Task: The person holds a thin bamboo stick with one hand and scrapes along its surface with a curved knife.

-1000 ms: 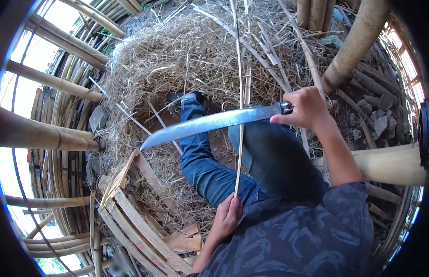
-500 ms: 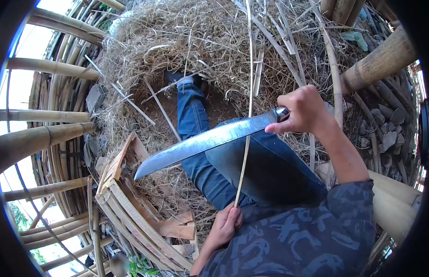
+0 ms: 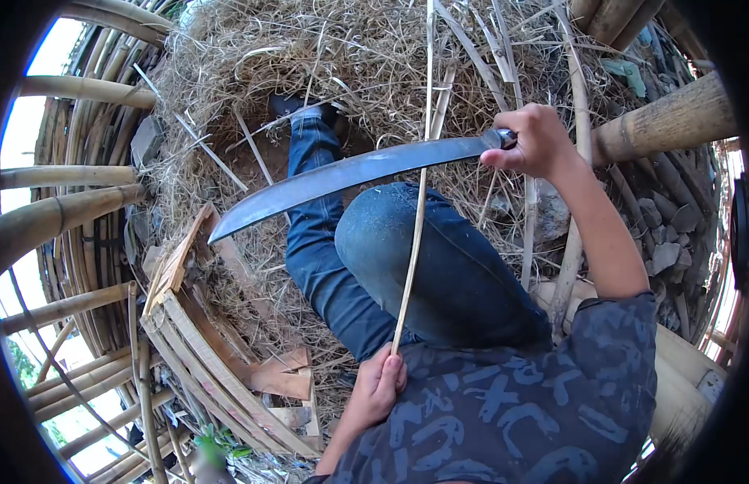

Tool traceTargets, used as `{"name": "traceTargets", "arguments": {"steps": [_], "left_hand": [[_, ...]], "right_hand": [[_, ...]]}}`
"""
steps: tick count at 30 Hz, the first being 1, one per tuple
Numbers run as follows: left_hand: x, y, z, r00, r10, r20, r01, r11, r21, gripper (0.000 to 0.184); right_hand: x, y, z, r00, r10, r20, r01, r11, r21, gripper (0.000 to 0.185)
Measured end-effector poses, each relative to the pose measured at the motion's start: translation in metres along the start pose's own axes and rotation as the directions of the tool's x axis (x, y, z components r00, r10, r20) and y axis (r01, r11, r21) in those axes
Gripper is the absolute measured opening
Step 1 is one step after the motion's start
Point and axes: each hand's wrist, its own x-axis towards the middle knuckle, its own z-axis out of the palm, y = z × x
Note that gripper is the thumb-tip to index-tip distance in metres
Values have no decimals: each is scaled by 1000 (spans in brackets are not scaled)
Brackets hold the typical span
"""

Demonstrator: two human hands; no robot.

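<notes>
My right hand (image 3: 540, 141) is closed around the handle of a long machete (image 3: 350, 172), whose broad, slightly curved blade points left above my knees. The blade crosses over a thin, pale bamboo strip (image 3: 415, 254); I cannot tell whether the two touch. Low in the view, close against my shirt, my left hand (image 3: 380, 381) is closed on the strip's near end. From there the strip runs up past my bent knee (image 3: 382, 230) toward the pile of shavings.
A heap of dry bamboo shavings (image 3: 229, 73) covers the ground ahead. A broken wooden crate (image 3: 221, 363) lies at the left. Bamboo poles (image 3: 76, 173) stick out on the left, and a thick bamboo pole (image 3: 673, 117) with stones (image 3: 665, 254) lies at the right.
My right hand has lifted the machete upward in the view, away from my knee. The left hand still grips the strip. The whole view has shifted slightly.
</notes>
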Motion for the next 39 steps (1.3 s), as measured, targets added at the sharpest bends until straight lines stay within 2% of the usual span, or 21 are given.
{"name": "traceTargets", "arguments": {"steps": [4, 7, 10, 11, 12, 14, 15, 16, 18, 19, 22, 26, 28, 30, 32, 34, 35, 36, 38, 39], "left_hand": [[-2, 0, 6, 999, 26, -24, -25, 1000, 13, 35], [-5, -2, 7, 998, 48, -33, -47, 999, 27, 31], [-4, -5, 9, 997, 66, -48, -65, 998, 28, 32], [-3, -5, 10, 997, 56, -45, -54, 997, 60, 32], [-2, -6, 11, 998, 44, -39, -41, 995, 91, 32], [-2, -5, 13, 998, 52, -41, -46, 988, 145, 33], [-3, -4, 13, 997, 58, -55, -45, 979, 201, 33], [-4, -3, 13, 996, 64, -58, -51, 979, 198, 33], [-10, -5, 12, 997, 51, -56, -39, 981, 190, 34], [-13, -6, 11, 997, 46, -62, -34, 982, 187, 34], [-12, -10, 10, 993, 82, -86, -61, 973, 223, 33], [-9, -13, 8, 995, 81, -52, -69, 978, 195, 33], [-7, -13, 8, 997, 66, -33, -60, 983, 172, 33], [-7, -11, 9, 996, 86, -35, -77, 976, 204, 33], [-9, -10, 8, 996, 77, -36, -69, 980, 187, 33], [-13, -12, 6, 996, 76, -44, -67, 983, 169, 33], [-12, -14, 6, 996, 73, -48, -65, 986, 153, 32], [-12, -16, 6, 996, 72, -52, -65, 989, 134, 32], [-11, -21, 5, 996, 81, -43, -77, 992, 95, 31], [-9, -23, 5, 997, 76, -21, -75, 995, 63, 31]], "right_hand": [[7, 11, -4, 998, 13, 69, -7, 997, -81, 90], [13, 31, -13, 986, 165, 23, -161, 978, -132, 89], [11, 23, -23, 988, 152, 36, -143, 973, -180, 88], [10, 10, -24, 994, 112, -19, -114, 983, -142, 86], [10, 2, -22, 995, 92, 45, -84, 985, -152, 82], [6, -15, -21, 995, -27, 99, 30, 999, -29, 77], [4, -18, -16, 993, -112, 26, 113, 992, -53, 78], [7, -16, -18, 993, -118, 25, 119, 991, -56, 78], [13, -7, -19, 953, -293, -74, 280, 948, -151, 80], [19, 9, -17, 986, -138, 89, 151, 976, -155, 81], [32, 31, -26, 994, -12, -112, -7, 986, -168, 82], [28, 16, -35, 1000, -6, -28, 0, 978, -211, 82], [22, -8, -35, 997, -74, -26, 69, 987, -143, 80], [16, -20, -33, 962, -261, -79, 236, 942, -239, 80], [22, 0, -34, 943, -325, 71, 331, 904, -268, 80], [30, 38, -24, 964, -230, -136, 198, 956, -217, 80], [33, 54, -24, 997, 8, -79, -19, 990, -142, 80], [36, 58, -33, 992, 86, -94, -105, 970, -218, 79], [32, 62, -35, 993, 118, 0, -116, 973, -200, 78], [32, 52, -36, 994, 107, -5, -106, 973, -206, 78]]}}
